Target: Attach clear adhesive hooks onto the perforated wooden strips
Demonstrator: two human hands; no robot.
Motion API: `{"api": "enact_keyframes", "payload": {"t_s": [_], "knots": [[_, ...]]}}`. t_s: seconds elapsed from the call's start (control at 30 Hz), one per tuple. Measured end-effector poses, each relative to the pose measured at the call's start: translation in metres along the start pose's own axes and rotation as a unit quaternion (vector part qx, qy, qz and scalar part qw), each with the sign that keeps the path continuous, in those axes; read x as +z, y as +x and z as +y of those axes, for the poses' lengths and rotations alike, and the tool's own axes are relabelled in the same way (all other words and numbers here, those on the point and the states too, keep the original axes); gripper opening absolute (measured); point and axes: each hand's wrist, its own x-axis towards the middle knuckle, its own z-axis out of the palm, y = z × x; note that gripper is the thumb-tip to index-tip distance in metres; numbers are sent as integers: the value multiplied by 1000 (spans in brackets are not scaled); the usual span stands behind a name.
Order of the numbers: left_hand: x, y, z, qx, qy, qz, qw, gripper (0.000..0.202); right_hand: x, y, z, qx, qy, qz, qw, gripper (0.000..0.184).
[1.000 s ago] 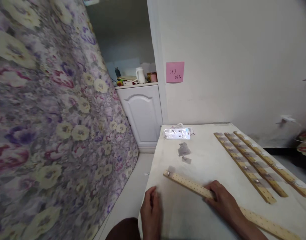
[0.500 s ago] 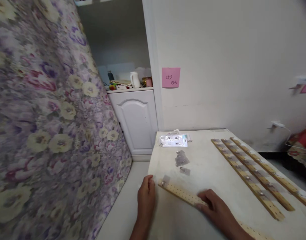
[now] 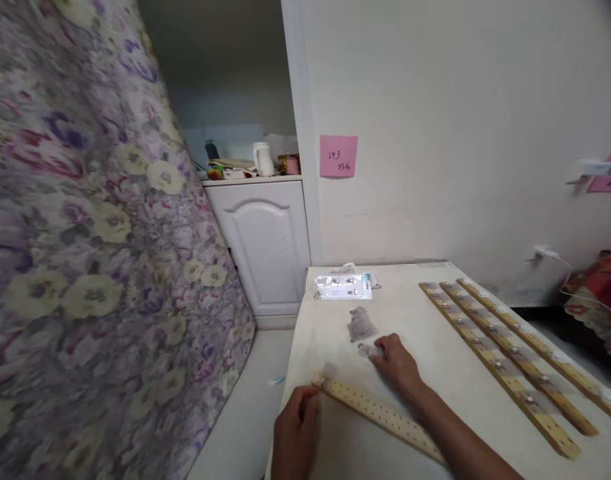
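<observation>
My right hand (image 3: 396,363) pinches a small metal clip with a clear plastic tab (image 3: 366,351) at its right end; the piece lies low over the tabletop. Just beyond it is a small pile of similar clear tabs (image 3: 360,325). My left hand (image 3: 296,427) is closed, its fingers curled at the left end of a pale wooden strip with rows of holes (image 3: 380,415). What those fingers hold, if anything, is hidden. One clip with a clear tab (image 3: 328,373) sits on that end of the strip. My right forearm passes over the strip's other end.
Several similar wooden strips (image 3: 500,363) fitted with clips lie along the right side of the white table (image 3: 395,293). A clear blister pack (image 3: 342,287) is at the back left. A floral curtain (image 3: 110,267) hangs left, and a white cabinet (image 3: 265,247) stands behind.
My right hand has left the wooden strip and moved up and left to the single clip, taking its tab. My left hand has come lower, against the strip's left end.
</observation>
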Motion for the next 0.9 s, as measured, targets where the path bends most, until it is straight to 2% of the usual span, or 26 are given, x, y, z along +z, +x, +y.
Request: {"api": "enact_keyframes", "payload": {"t_s": [0.17,0.3,0.5,0.63,0.77,0.9], "knots": [[3,0,3,-8,-2,-16,1000,28,-2,-5,2,17,24,13,999,17],[1,2,4,-13,-12,-15,1000,30,-6,-3,6,5,74,-6,997,10],[3,-2,8,-9,-1,-10,1000,26,-5,4,18,4,171,-30,985,13],[8,-6,8,-2,27,-23,999,22,-8,5,17,-10,241,-32,970,19],[10,-11,8,2,78,-40,996,18,-10,-5,1,1,354,-113,928,27],[12,-15,5,12,118,-65,991,17,-6,-22,-21,-1,395,-218,893,31]]}}
